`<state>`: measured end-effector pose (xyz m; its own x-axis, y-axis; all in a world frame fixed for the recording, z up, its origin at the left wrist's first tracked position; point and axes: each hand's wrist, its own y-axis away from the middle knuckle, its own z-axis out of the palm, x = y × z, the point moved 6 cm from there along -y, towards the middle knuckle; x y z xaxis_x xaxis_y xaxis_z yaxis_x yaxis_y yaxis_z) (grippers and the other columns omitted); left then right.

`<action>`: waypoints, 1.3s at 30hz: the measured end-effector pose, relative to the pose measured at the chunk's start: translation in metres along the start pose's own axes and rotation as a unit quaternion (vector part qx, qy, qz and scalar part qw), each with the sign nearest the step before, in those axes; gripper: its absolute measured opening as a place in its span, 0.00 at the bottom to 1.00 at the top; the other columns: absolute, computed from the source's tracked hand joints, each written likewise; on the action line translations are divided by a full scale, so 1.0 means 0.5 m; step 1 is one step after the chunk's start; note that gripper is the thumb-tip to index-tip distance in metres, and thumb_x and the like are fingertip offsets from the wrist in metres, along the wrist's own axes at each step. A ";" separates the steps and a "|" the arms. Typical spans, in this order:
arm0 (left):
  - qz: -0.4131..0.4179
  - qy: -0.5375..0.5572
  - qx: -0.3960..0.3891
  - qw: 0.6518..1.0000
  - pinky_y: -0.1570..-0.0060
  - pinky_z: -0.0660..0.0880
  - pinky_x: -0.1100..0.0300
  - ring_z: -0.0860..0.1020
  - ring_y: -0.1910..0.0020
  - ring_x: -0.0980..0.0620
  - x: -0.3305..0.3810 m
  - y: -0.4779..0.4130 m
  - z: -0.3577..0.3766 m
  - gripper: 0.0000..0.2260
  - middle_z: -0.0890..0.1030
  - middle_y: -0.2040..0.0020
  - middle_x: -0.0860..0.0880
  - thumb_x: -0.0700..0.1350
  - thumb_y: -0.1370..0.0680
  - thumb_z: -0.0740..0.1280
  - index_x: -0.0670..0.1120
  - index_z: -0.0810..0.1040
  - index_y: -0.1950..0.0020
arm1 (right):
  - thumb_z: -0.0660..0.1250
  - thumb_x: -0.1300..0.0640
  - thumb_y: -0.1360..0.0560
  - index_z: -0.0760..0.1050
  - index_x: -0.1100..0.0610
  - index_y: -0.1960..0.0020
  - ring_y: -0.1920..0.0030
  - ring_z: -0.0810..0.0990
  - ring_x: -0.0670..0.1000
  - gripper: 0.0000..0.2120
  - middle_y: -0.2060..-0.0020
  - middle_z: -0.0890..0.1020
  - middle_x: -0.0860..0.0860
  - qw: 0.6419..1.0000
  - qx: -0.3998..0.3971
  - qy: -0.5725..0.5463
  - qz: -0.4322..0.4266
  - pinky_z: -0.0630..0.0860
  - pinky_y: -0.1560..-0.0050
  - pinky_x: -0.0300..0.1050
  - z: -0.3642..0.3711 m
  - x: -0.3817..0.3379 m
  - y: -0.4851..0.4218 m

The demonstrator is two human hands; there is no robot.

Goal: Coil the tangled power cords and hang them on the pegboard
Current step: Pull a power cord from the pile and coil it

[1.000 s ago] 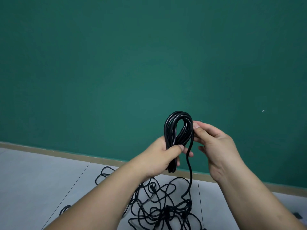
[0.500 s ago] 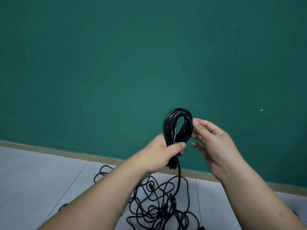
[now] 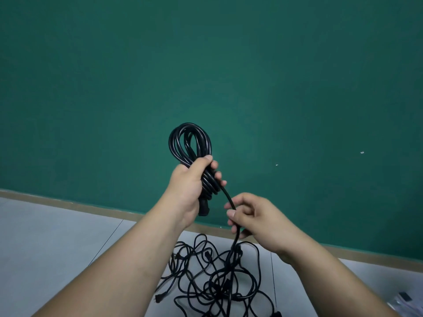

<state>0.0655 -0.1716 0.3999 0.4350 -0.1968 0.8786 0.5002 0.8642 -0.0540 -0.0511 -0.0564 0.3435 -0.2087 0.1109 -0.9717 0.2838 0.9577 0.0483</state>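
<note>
Head view: the left hand point(image 3: 190, 186) grips the coil point(image 3: 190, 143) near frame centre. Its fingers and thumb are clamped around the bundled turns. The loop stands toward 12 o'clock and a plug end point(image 3: 203, 208) protrudes below the palm. The right hand point(image 3: 256, 218), at 4 o'clock from the left, pinches the free strand point(image 3: 225, 195) with curled fingers. This strand runs from the coil down to the tangled pile point(image 3: 217, 277) on the floor point(image 3: 57, 236) at 6 o'clock. No pegboard is in view.

The step in hand appears to be drawing slack for the next turn.
1. Let the strand slide through the right fingers; do not yank.
2. Match each new turn to the existing loop size.
3. Keep the left grip firm so the turns cannot spill.
4. Stop if the pile lifts as a knot.

Both forearms extend forward, entering from 7 and 5 o'clock. The left hand is held higher than the right.
</note>
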 end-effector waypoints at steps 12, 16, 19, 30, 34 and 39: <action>0.013 -0.034 0.015 0.999 0.59 0.81 0.51 0.75 0.65 0.50 0.009 0.013 -0.013 0.09 0.76 0.61 0.47 0.41 0.16 0.65 0.44 0.76 0.56 | 0.71 0.47 0.18 0.86 0.45 0.51 0.72 0.70 0.41 0.06 0.67 0.84 0.49 0.979 0.015 0.195 -0.061 0.68 0.66 0.41 0.018 -0.031 0.000; 0.045 -0.059 0.070 0.995 0.59 0.72 0.52 0.74 0.67 0.50 0.031 0.004 -0.036 0.12 0.77 0.62 0.50 0.43 0.16 0.66 0.49 0.77 0.60 | 0.70 0.53 0.17 0.84 0.46 0.43 0.71 0.71 0.47 0.05 0.67 0.83 0.48 0.982 -0.054 0.175 -0.047 0.73 0.67 0.43 0.009 -0.027 0.005; 0.077 -0.101 0.110 0.986 0.54 0.69 0.48 0.75 0.64 0.48 0.055 -0.006 -0.061 0.14 0.77 0.63 0.50 0.49 0.21 0.68 0.53 0.80 0.67 | 0.69 0.55 0.17 0.78 0.47 0.49 0.69 0.79 0.47 0.03 0.65 0.85 0.48 0.971 -0.004 0.232 -0.052 0.81 0.59 0.50 -0.016 -0.020 0.001; 0.086 -0.306 -0.027 0.948 0.60 0.69 0.56 0.72 0.64 0.51 0.023 -0.011 -0.037 0.14 0.75 0.63 0.49 0.54 0.16 0.67 0.45 0.75 0.55 | 0.65 0.46 0.16 0.83 0.41 0.50 0.54 0.79 0.48 0.09 0.54 0.79 0.43 0.947 -0.035 0.271 -0.168 0.77 0.52 0.43 -0.027 -0.086 0.026; 0.047 -0.354 -0.121 0.926 0.59 0.70 0.60 0.72 0.64 0.54 -0.006 0.001 -0.013 0.15 0.75 0.61 0.49 0.58 0.16 0.66 0.47 0.74 0.53 | 0.62 0.41 0.17 0.81 0.40 0.51 0.55 0.78 0.49 0.10 0.56 0.78 0.45 0.937 0.057 0.280 -0.203 0.76 0.50 0.50 -0.044 -0.099 0.027; -0.005 -0.351 -0.207 0.913 0.58 0.71 0.61 0.74 0.64 0.59 -0.020 0.024 0.014 0.16 0.76 0.65 0.60 0.61 0.15 0.63 0.51 0.77 0.53 | 0.71 0.37 0.24 0.78 0.43 0.49 0.58 0.80 0.46 0.11 0.57 0.81 0.41 0.915 0.180 0.255 -0.255 0.79 0.57 0.50 -0.058 -0.125 0.049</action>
<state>0.0617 -0.1561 0.3941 -0.0857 0.2670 0.9599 0.8052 0.5860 -0.0911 -0.0583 -0.0323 0.4122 -0.7834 -0.1295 -0.6079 0.2986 0.7793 -0.5509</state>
